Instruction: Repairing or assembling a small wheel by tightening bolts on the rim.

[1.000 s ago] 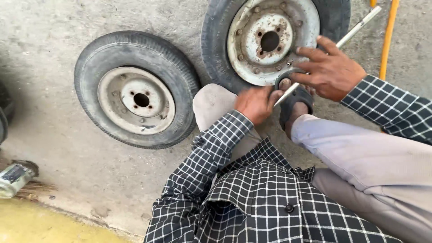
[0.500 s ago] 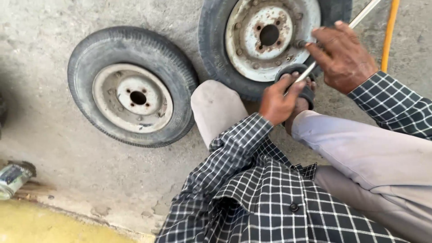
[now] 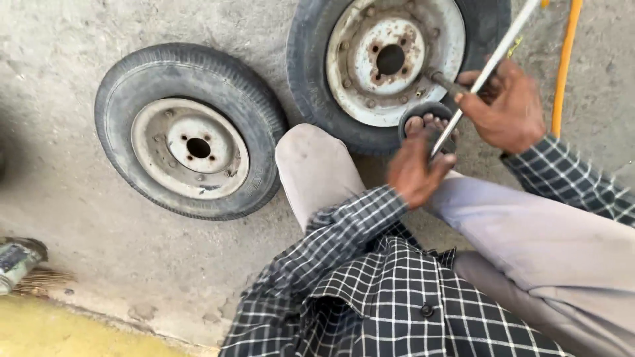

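Rough concrete floor [image 3: 79, 172], yellow strip at near edge. Left hand [image 3: 415, 173] clamped on lower end of metal rod [image 3: 477, 82], blurred, just over sandalled foot [image 3: 428, 125]. Right hand [image 3: 506, 109] closed around rod mid-length. Rod long axis diagonal: low end near left hand, upper end pointing up-right, out of frame. Beyond, wheel [image 3: 390, 63] with rusty hub; second wheel [image 3: 192, 132] flat on floor to the left. Risk: slipped grip, rod dropping onto toes or skidding off rim.

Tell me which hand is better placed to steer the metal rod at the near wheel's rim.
Probably the right hand: it grips the metal rod higher up, beside the near wheel. The left hand holds only the rod's lower end, further from the rim.
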